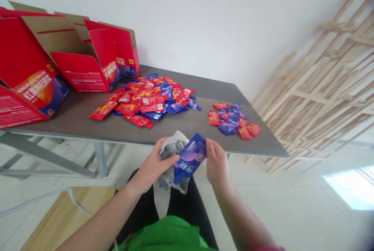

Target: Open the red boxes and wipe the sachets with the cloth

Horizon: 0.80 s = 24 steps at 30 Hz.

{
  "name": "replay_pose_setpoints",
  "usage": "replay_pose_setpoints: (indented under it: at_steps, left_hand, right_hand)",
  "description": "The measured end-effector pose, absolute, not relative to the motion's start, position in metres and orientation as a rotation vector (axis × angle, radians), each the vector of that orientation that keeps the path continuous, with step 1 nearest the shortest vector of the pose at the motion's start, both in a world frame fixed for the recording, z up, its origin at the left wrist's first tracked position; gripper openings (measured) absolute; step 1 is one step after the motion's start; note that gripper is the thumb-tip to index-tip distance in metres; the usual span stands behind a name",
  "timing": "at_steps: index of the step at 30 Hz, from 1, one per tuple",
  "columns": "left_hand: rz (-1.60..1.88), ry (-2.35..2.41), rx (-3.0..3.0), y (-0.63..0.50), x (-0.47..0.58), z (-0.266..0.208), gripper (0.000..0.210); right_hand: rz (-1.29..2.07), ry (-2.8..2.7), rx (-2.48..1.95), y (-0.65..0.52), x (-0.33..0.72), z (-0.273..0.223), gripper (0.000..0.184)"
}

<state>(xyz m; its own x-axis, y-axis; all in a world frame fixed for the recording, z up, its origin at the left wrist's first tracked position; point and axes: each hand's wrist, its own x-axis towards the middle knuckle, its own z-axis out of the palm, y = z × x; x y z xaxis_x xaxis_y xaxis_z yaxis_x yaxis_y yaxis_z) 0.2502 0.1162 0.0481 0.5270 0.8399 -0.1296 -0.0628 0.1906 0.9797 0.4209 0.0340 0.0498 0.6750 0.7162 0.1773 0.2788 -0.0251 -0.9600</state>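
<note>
Between my two hands, just off the table's front edge, is a blue printed pouch (191,155) with white lettering and purple shapes, tilted at a slant. My left hand (157,163) is closed around a crumpled grey and white cloth (169,150), its thumb pressed on the near left side of the pouch. At the pouch's right edge, my right hand (216,161) has it pinched between thumb and fingers. Part of the cloth is hidden behind the pouch.
A large heap of red and blue pouches (146,101) covers the table's (248,107) middle. A smaller pile of pouches (230,118) lies to its right. Open red cartons (80,70) stand at the left. Wooden frames (318,83) lean at the right. Below left sits a wooden board (73,212).
</note>
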Motion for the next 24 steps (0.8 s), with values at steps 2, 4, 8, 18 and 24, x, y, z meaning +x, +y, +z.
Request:
replay_pose_setpoints:
  at_steps: [2, 4, 8, 18, 24]
  left_hand:
    - [0.653, 0.758, 1.307, 0.105, 0.256, 0.053, 0.048]
    - [0.724, 0.819, 1.428, 0.094, 0.261, 0.053, 0.04]
    - [0.982, 0.864, 1.766, 0.077, 0.265, 0.046, 0.043]
    - [0.991, 0.517, 2.184, 0.083, 0.281, 0.055, 0.046]
    - [0.521, 0.442, 2.226, 0.073, 0.27, 0.033, 0.042]
  right_hand:
    - [0.446, -0.799, -1.606, 0.04, 0.415, 0.045, 0.041]
    - [0.425, -0.706, -1.548, 0.042, 0.407, 0.039, 0.033]
    - [0.576, -0.633, -1.199, 0.034, 0.387, 0.032, 0.068]
    - [0.939, -0.339, -0.965, 0.025, 0.372, 0.021, 0.043]
    - [0.747, -0.328, -0.794, 0.032, 0.405, 0.046, 0.055]
